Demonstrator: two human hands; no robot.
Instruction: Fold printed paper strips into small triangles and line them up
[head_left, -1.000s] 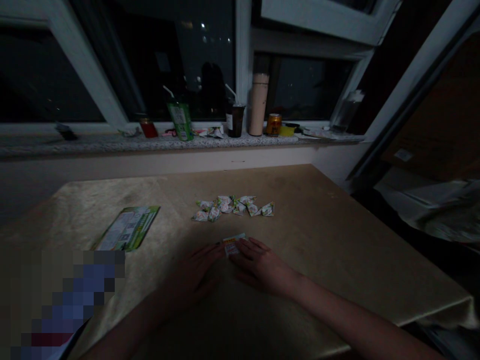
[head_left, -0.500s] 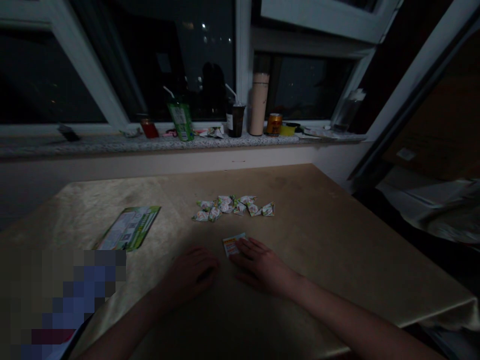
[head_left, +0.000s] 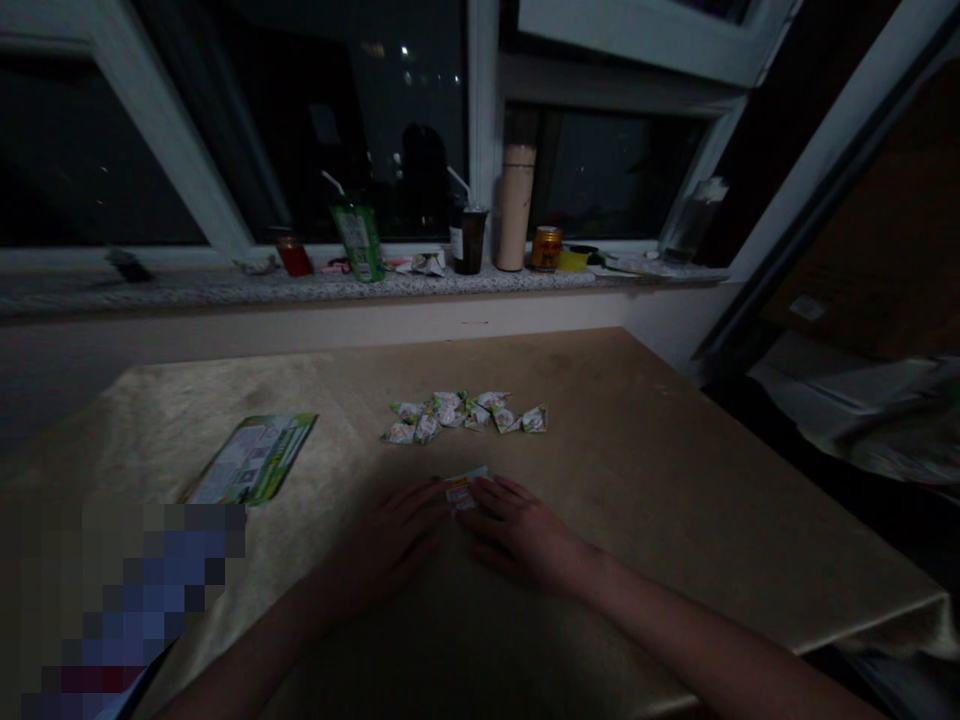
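Note:
A small flat printed wrapper [head_left: 459,492], white with blue and yellow-orange, lies on the table between my hands. The fingers of my right hand [head_left: 517,525] rest stretched over its right part and hide it. From the other side, my left hand [head_left: 397,530] reaches its left edge with extended fingertips. Both hands are low over the tabletop, palms down and in shadow. Beyond them, several small wrapped candies [head_left: 450,410] in white and green wrappers form a loose row. To the left lies a green and white printed bag [head_left: 259,458].
A gold-beige cloth covers the table [head_left: 675,480]. On the granite sill [head_left: 420,285] behind stand a green cup [head_left: 360,240], a dark cup with a straw [head_left: 469,240], a pink flask [head_left: 516,210], an orange can [head_left: 546,248] and a red jar [head_left: 295,257].
My left hand has moved right and forward, and its fingers have straightened to the wrapper's left edge. My right hand stays nearly in place on the wrapper.

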